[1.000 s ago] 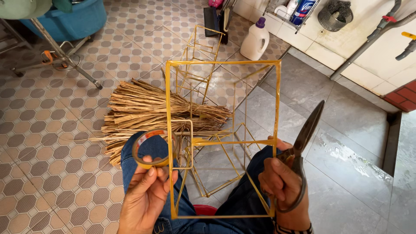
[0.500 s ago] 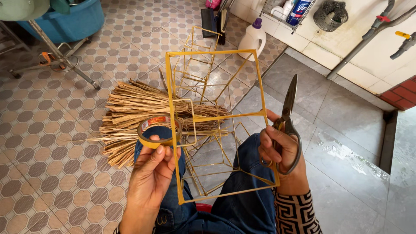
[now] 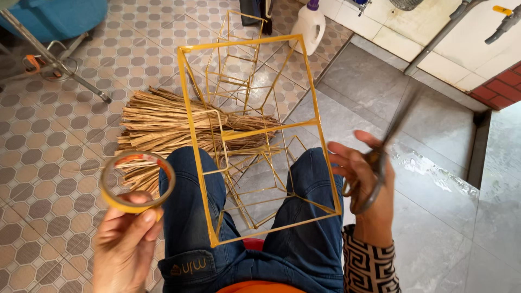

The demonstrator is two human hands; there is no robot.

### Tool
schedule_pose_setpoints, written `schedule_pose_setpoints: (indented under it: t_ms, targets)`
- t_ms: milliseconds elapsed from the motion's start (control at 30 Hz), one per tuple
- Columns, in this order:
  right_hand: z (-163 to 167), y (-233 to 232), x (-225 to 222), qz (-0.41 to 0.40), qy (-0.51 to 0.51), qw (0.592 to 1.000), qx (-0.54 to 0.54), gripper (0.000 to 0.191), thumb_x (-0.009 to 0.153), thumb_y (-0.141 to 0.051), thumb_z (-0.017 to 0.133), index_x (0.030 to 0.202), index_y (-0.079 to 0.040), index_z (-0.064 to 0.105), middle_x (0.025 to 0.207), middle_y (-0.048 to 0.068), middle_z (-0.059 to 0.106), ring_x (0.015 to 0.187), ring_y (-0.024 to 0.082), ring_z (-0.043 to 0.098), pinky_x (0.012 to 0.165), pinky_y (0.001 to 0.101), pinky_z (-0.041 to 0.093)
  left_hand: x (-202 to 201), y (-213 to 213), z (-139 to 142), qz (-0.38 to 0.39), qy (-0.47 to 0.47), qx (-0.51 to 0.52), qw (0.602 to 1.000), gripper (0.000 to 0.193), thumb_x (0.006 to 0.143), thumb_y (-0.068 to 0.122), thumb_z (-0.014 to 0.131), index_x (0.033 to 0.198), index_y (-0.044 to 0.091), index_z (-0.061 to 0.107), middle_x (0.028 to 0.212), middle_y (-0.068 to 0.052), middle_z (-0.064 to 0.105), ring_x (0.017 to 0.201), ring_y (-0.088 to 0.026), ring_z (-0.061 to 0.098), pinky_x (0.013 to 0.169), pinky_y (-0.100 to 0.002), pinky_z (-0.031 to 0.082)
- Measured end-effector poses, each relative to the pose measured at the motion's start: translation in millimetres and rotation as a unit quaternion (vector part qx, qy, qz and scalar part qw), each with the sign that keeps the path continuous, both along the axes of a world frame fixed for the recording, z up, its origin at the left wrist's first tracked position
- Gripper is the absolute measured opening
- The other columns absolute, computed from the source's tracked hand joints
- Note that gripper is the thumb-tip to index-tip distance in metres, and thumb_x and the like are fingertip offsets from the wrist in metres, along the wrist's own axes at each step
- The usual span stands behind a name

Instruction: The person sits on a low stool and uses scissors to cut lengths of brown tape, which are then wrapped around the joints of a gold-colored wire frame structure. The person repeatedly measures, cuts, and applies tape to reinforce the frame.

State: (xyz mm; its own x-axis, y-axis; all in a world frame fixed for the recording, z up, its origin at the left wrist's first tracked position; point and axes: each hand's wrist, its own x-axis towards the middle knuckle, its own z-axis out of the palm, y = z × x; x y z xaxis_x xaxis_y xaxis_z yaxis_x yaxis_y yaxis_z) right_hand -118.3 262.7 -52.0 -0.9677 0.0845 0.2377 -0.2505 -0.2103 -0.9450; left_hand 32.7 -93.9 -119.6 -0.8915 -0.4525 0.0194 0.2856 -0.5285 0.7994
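Compared with half a second earlier, the left hand (image 3: 126, 245) has dropped away from the frame to the lower left of the picture, taking the roll of yellow tape (image 3: 137, 180) with it; the roll no longer overlaps the frame's left edge. The fingers and thumb are clamped on the roll's lower rim, holding it upright so the floor tiles show through its ring.

Behind the roll, left of centre, a bundle of tan straw (image 3: 163, 127) lies on the patterned tiles. In the middle, the yellow wire frame (image 3: 187, 116) stands over the person's blue-jeaned knees, now seen larger and more tilted than before, with other bare wire frames (image 3: 233, 54) stacked behind it.

At the top centre a white plastic jug (image 3: 310, 28) with a purple cap stands on the floor by the wall.

On the right, the right hand (image 3: 364, 190) has swung outward, away from the frame's right edge. Its fingers are closed through the handles of the scissors (image 3: 382, 149), whose blades, blurred by motion, point up and to the right.
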Motion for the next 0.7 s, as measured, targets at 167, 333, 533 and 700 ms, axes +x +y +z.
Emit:
schedule_pose_setpoints:
  t_ms: [167, 333, 533, 700]
  targets:
    - [-9, 24, 48, -0.050, 0.017, 0.999, -0.011, 0.042, 0.103, -0.013, 0.065, 0.139, 0.003, 0.050, 0.097, 0.026, 0.071, 0.062, 0.022, 0.062, 0.055, 0.0305, 0.050, 37, -17, 19, -0.122, 0.114, -0.077, 0.983, 0.017, 0.086, -0.010, 0.075, 0.100, -0.002, 0.070, 0.096, -0.010, 0.061, 0.074, -0.012, 0.059, 0.061, -0.029, 0.050]
    - [-18, 21, 105, 0.108, -0.001, 0.994, -0.020, 0.051, 0.102, -0.023, 0.066, 0.141, 0.004, 0.045, 0.106, 0.033, 0.071, 0.081, 0.033, 0.072, 0.072, 0.0385, 0.059, 59, 9, 39, -0.288, 0.154, -0.194, 0.925, 0.022, 0.081, 0.000, 0.088, 0.093, 0.005, 0.071, 0.092, -0.006, 0.071, 0.083, -0.020, 0.069, 0.071, -0.036, 0.056]
    - [-40, -1, 150, 0.314, -0.039, 0.947, -0.053, 0.068, 0.099, -0.030, 0.069, 0.147, -0.001, 0.032, 0.128, 0.038, 0.062, 0.125, 0.042, 0.063, 0.112, 0.0496, 0.048, 34, 52, 52, -0.494, 0.198, -0.276, 0.801, 0.024, 0.098, 0.003, 0.080, 0.117, 0.007, 0.066, 0.113, -0.005, 0.062, 0.093, -0.016, 0.065, 0.081, -0.028, 0.054]
    - [-62, 2, 146, 0.460, -0.027, 0.843, -0.278, 0.042, 0.105, -0.015, 0.064, 0.139, -0.003, 0.042, 0.093, 0.025, 0.075, 0.081, 0.033, 0.073, 0.078, 0.0487, 0.058, 31, 58, 59, -0.466, 0.110, -0.365, 0.798, 0.045, 0.089, -0.001, 0.074, 0.131, 0.008, 0.061, 0.103, -0.003, 0.059, 0.090, -0.012, 0.068, 0.071, -0.026, 0.054]
